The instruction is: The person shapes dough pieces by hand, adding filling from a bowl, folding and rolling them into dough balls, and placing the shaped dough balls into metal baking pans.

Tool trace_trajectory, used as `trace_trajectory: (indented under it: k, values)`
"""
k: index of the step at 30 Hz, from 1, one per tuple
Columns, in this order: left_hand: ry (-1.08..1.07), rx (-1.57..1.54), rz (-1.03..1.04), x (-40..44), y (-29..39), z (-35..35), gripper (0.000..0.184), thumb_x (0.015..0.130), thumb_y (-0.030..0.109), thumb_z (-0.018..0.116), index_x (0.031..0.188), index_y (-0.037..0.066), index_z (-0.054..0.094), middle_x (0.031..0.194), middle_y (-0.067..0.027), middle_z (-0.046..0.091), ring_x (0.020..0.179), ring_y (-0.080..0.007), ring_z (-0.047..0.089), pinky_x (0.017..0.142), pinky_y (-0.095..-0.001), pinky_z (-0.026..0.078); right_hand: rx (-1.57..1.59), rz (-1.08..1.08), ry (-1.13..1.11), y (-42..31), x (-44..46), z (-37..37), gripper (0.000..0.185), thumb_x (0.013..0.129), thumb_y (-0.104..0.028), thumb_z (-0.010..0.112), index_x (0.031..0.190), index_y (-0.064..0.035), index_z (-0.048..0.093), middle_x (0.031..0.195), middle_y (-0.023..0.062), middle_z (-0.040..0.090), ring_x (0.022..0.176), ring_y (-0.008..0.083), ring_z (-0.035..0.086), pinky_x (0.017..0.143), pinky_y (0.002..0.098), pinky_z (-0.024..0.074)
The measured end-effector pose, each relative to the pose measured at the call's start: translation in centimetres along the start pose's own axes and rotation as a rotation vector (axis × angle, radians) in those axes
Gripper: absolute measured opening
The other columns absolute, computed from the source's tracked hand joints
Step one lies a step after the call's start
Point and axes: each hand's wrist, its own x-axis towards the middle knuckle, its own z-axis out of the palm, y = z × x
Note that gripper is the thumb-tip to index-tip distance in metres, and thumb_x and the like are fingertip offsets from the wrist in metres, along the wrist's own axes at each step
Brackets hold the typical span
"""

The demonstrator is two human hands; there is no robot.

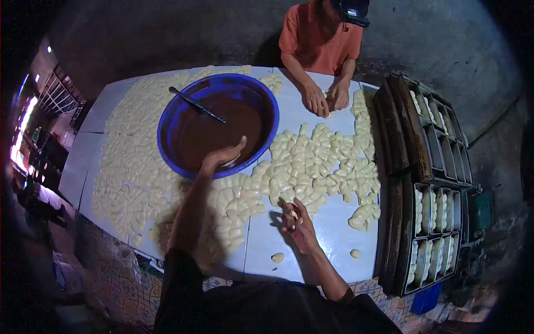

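My left hand (222,156) reaches over the near rim of a blue basin (273,133), its fingers pointing at the brown paste (236,119) inside. A small pale thing (230,162) shows under its palm; its kind is unclear. Above the table's near part, my right hand (301,227) has curled fingers around what looks like a small piece of dough (293,214), partly hidden. Many pale dough pieces (300,161) lie spread around the basin. Two loose dough pieces (277,258) rest on either side of my right forearm.
A dark-handled tool (194,103) leans in the basin. Across the white table (334,245), a person in an orange shirt (321,42) works with both hands (328,101) together. Metal moulds (436,211) holding dough pieces stand stacked along the right edge.
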Motion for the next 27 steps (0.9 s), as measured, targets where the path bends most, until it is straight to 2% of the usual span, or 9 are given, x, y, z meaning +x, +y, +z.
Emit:
trace_trajectory:
  k: [3,5,7,9,11,14,18,20,27]
  values:
    - [-0.126,-0.071,-0.185,-5.5,8.5,-4.6,0.082,0.092,0.069,0.02,0.113,-0.001,0.057,0.104,-0.0277,0.062,0.092,-0.0455,0.059,0.086,-0.049,0.045,0.051,0.041,0.096,-0.2,0.2,-0.2,0.072,0.091,-0.035,0.061,0.148,-0.0145,0.022,0.144,0.0055,0.036,0.117,0.0223,0.051,0.08,0.033,0.0489]
    - [0.123,0.25,0.041,-10.9,12.3,-3.3,0.086,0.09,0.072,0.015,0.114,0.001,0.058,0.099,-0.0279,0.063,0.087,-0.0449,0.06,0.083,-0.0462,0.047,0.044,0.054,0.112,0.0,0.1,-0.4,0.068,0.095,-0.025,0.056,0.149,-0.0109,0.017,0.141,0.0057,0.038,0.116,0.0173,0.049,0.083,0.0286,0.0474]
    - [0.263,-0.135,-0.09,-13.2,13.7,-2.3,0.09,0.09,0.073,0.015,0.119,-0.001,0.056,0.1,-0.0242,0.065,0.086,-0.0386,0.063,0.08,-0.0422,0.049,0.063,0.007,0.101,0.3,0.4,0.1,0.064,0.097,-0.022,0.053,0.148,-0.0039,0.019,0.137,0.0092,0.043,0.111,0.0158,0.052,0.082,0.0286,0.0475]
    - [-0.165,-1.164,-0.042,-16.9,13.6,0.8,0.087,0.093,0.069,0.02,0.125,-0.005,0.052,0.11,-0.0222,0.063,0.088,-0.0312,0.064,0.082,-0.0385,0.049,0.257,0.054,0.031,-0.3,1.0,1.6,0.064,0.096,-0.022,0.054,0.146,0.0005,0.021,0.128,0.0114,0.051,0.101,0.0136,0.055,0.079,0.0257,0.0479]
    - [-0.297,-1.479,-0.063,-21.1,16.1,3.5,0.092,0.093,0.068,0.023,0.131,-0.014,0.039,0.121,-0.0271,0.055,0.104,-0.0354,0.059,0.09,-0.0484,0.048,0.512,0.182,0.114,-1.3,0.4,3.1,0.052,0.094,-0.018,0.059,0.138,0.0023,0.038,0.109,0.009,0.062,0.089,0.0113,0.058,0.074,0.0215,0.0474]
    - [0.068,-1.398,-0.224,-25.4,17.7,7.0,0.076,0.098,0.055,0.03,0.138,-0.009,0.035,0.133,-0.0243,0.045,0.121,-0.0312,0.046,0.099,-0.0493,0.04,0.121,0.047,0.328,-0.9,-0.9,3.3,0.021,0.088,-0.006,0.065,0.107,0.0036,0.064,0.082,0.0043,0.065,0.069,0.0135,0.059,0.072,0.0272,0.0488]
    - [-0.068,-1.391,-0.374,-29.3,18.3,8.7,0.046,0.095,0.02,0.055,0.135,-0.002,0.046,0.125,-0.0126,0.053,0.113,-0.0262,0.056,0.09,-0.04,0.046,-0.8,-0.328,0.27,-2.2,-4.2,3.6,0.03,0.08,-0.004,0.069,0.109,-0.002,0.065,0.097,0.0084,0.059,0.084,0.0144,0.059,0.069,0.025,0.0464]
    - [0.003,-0.873,0.058,-30.2,17.4,10.3,0.037,0.092,0.005,0.057,0.127,-0.007,0.051,0.114,-0.0142,0.054,0.102,-0.025,0.062,0.081,-0.0339,0.053,-1.079,-0.53,0.113,-2.0,-5.8,2.5,0.03,0.077,0.0,0.068,0.107,-0.0038,0.065,0.104,0.0113,0.056,0.093,0.0192,0.059,0.075,0.0293,0.0479]
    - [-0.052,-1.039,0.091,-32.1,17.6,14.2,0.024,0.091,0.005,0.061,0.11,-0.008,0.058,0.097,-0.0094,0.056,0.073,-0.0154,0.063,0.069,-0.0275,0.058,-0.637,-0.394,0.155,-3.0,-9.6,2.2,0.017,0.086,-0.01,0.064,0.1,0.0002,0.067,0.106,0.0107,0.06,0.098,0.0245,0.06,0.088,0.0335,0.0457]
